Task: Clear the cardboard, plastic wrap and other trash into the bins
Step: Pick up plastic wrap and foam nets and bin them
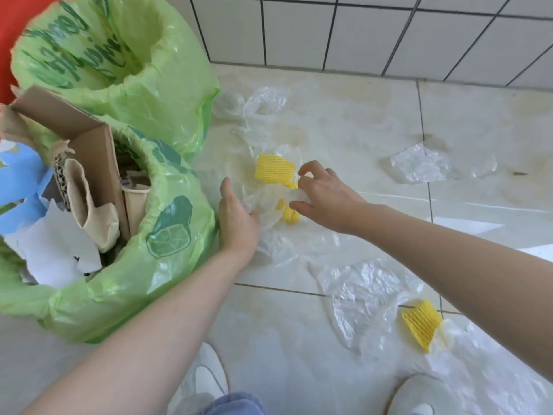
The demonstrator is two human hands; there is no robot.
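Observation:
Two bins lined with green bags stand at the left. The near bin [167, 235] holds cardboard [89, 163] and torn paper; the far bin [167, 94] looks empty. Clear plastic wrap [269, 214] lies crumpled on the tiled floor with yellow foam netting in it. My left hand [236, 220] grips the wrap's left side. My right hand [323, 193] pinches the corner of a yellow foam net [273, 169]. A smaller yellow piece [289, 214] lies between my hands.
More clear wrap lies at the back [263, 103], right [419, 163] and near right [365, 301], the last beside another yellow foam net [420, 323]. A white tiled wall [374, 31] runs behind. My white shoes [206, 378] stand at the bottom edge.

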